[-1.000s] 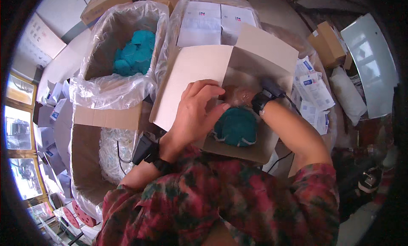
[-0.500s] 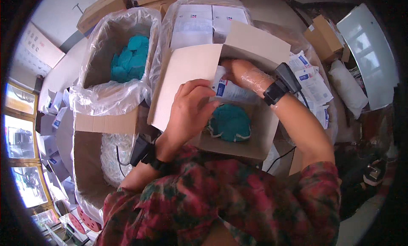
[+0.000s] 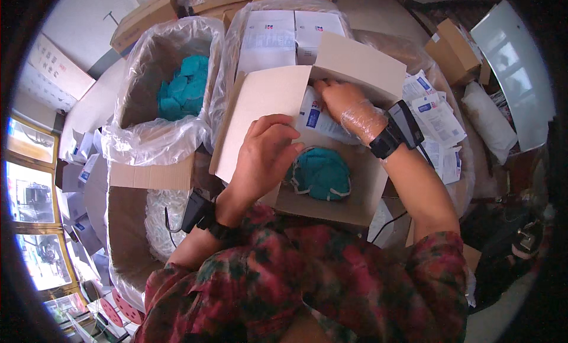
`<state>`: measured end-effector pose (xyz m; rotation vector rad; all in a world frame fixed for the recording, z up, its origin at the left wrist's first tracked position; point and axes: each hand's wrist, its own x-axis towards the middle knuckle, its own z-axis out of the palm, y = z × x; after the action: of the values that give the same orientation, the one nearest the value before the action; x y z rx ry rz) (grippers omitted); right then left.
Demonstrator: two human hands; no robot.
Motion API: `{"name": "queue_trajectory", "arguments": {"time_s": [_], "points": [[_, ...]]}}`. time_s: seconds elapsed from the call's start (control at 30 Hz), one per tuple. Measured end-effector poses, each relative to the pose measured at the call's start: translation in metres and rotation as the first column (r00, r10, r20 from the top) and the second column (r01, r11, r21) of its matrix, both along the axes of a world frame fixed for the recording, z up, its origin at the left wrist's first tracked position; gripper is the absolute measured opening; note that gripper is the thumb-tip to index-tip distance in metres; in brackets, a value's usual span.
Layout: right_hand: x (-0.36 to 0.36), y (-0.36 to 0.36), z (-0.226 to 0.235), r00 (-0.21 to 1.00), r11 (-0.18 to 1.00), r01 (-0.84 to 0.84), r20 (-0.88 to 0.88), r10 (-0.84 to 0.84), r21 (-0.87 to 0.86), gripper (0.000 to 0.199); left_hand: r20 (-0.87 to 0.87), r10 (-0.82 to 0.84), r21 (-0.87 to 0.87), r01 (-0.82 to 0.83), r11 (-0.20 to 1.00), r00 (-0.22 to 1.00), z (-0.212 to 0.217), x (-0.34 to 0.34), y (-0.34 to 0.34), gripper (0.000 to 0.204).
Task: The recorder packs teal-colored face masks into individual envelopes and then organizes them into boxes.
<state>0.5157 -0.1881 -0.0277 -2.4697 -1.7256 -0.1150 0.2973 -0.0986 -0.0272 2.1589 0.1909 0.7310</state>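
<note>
An open cardboard box stands in front of me, its flaps spread. Near its front lies a teal cup-shaped face mask with white straps. Behind the mask a white packet with blue print leans inside the box. My right hand reaches in from the right, its bent fingers at the packet's upper end; the fingertips are partly hidden. My left hand hovers over the box's left side, fingers loosely curved, thumb apart, holding nothing.
A plastic-lined box of teal masks stands at back left, with white cartons beside it. Left of me, another lined box holds a whitish bundle. More white packets lie to the right.
My right hand has drawn slightly toward me, with its back now more in sight. The packet sits a little flatter in the box. My left hand has barely moved.
</note>
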Motion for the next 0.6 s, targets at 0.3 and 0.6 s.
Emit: {"name": "queue_trajectory", "arguments": {"time_s": [0.3,0.6], "points": [[-0.004,-0.016,0.032,0.992,0.999,-0.041,0.122,0.040,0.006,0.011,-0.027,-0.029,0.034,0.030,0.999,0.999,0.011,0.005,0.007,0.021],[-0.043,-0.056,0.083,0.928,0.940,-0.201,-0.255,0.273,0.276,0.012,-0.030,-0.084,0.091,0.086,0.992,0.996,0.044,0.036,0.002,0.025]]}}
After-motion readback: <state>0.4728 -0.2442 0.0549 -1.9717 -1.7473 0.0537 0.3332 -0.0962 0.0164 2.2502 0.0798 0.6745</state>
